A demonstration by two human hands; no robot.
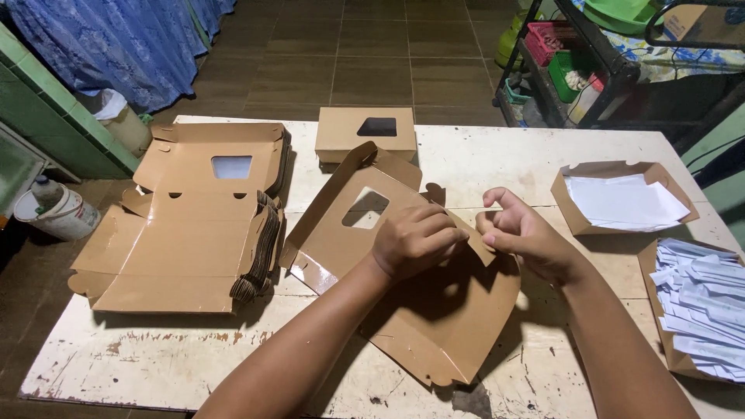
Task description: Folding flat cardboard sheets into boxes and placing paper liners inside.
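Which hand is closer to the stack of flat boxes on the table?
Left. The left hand rests on the half-folded box, just right of the stack of flat boxes. The right hand pinches a flap farther right.

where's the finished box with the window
In the head view, the closed window box sits at the table's far edge, centre, behind the half-folded box, right of the flat stack.

Single head view, looking steeply down, close over table [497, 159]
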